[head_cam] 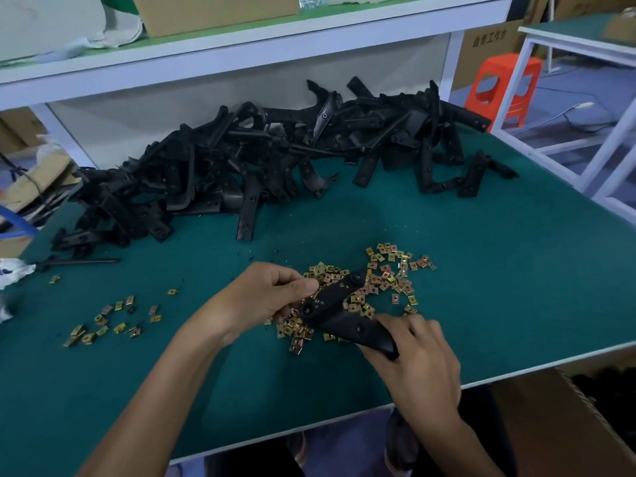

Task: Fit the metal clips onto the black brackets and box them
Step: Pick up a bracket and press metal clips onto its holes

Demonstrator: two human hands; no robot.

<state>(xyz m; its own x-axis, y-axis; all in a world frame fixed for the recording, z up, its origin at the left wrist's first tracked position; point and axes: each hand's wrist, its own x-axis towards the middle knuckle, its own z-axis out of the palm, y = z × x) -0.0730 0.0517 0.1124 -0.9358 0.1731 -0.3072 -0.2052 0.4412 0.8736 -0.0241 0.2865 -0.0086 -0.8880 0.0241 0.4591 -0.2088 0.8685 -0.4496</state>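
A black bracket point(339, 306) lies angled over a heap of gold metal clips point(389, 280) near the table's front. My left hand point(272, 297) holds the bracket's left edge, its thumb and fingers curled at the rim. My right hand point(416, 352) grips the bracket's lower right end. Whether either hand also pinches a clip is hidden by the fingers. A big pile of black brackets point(275, 156) stretches across the back of the table.
A smaller scatter of clips point(113, 318) lies to the left on the green mat point(499, 270). An open cardboard box point(564, 425) stands below the table's right front edge. A white shelf point(206, 56) runs behind the pile. An orange stool point(502, 87) stands far right.
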